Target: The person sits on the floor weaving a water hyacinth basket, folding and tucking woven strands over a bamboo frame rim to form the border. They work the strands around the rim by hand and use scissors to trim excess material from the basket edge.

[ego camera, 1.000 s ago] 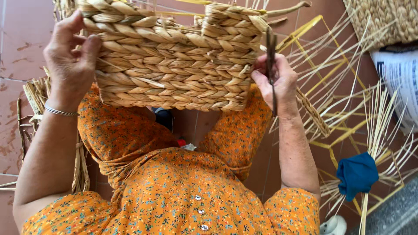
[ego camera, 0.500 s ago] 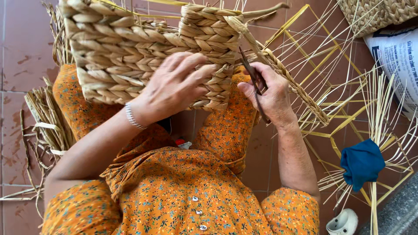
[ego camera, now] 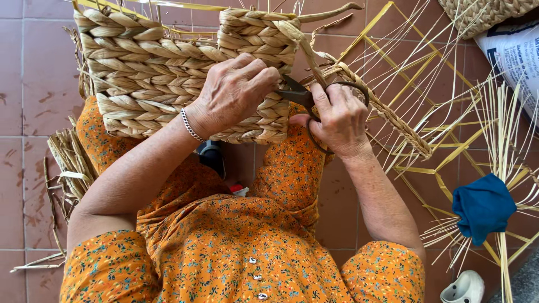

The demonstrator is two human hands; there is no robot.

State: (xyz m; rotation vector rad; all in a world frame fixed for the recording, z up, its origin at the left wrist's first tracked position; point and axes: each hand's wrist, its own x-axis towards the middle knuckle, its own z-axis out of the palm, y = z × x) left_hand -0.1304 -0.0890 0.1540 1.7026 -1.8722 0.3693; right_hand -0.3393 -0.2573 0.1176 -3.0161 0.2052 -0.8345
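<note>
A woven straw basket [ego camera: 146,73] rests on my knees, its side facing me. My left hand [ego camera: 233,92] lies on the basket's right part, fingers curled over the weave near the scissor blades. My right hand [ego camera: 337,115] grips dark metal scissors [ego camera: 300,96] by the handles, the blades pointing left at the basket's right edge. A thick braided straw strand [ego camera: 382,106] runs from the basket's top right corner down past my right hand.
A yellow wire frame [ego camera: 432,112] and loose straw stalks [ego camera: 505,129] lie on the tiled floor at right, with a blue cloth [ego camera: 483,207] on them. More straw [ego camera: 64,163] lies at left. Another woven basket [ego camera: 483,14] and a white sack [ego camera: 514,53] sit top right. A white shoe [ego camera: 463,287] is at bottom right.
My left hand left the basket's left edge and came to its right side. The right hand turned the scissors from upright to level, blades at the basket edge. The basket shifted left.
</note>
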